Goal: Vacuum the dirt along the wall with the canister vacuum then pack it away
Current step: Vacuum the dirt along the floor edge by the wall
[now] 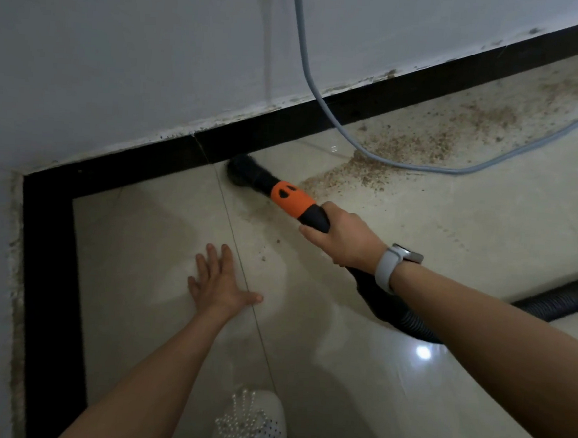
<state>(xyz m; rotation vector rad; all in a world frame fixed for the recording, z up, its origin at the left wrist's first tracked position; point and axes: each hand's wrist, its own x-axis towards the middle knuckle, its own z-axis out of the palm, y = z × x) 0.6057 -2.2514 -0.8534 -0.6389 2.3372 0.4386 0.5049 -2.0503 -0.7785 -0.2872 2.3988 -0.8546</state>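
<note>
The vacuum's black round brush nozzle [244,174] touches the floor right at the black skirting [322,113] of the white wall. Behind the brush comes an orange collar [290,200], then a black handle. My right hand [341,238] grips that handle, and a white watch sits on the wrist. The ribbed black hose [548,302] runs off to the right behind my forearm. Brown dirt [423,141] lies scattered along the wall to the right of the nozzle. My left hand [218,279] rests flat on the tile with its fingers spread. The canister is out of view.
A grey power cord [323,98] hangs down the wall and loops across the dirty tiles to the right. The skirting turns a corner at the left [43,270]. A white beaded shoe [253,421] is at the bottom edge.
</note>
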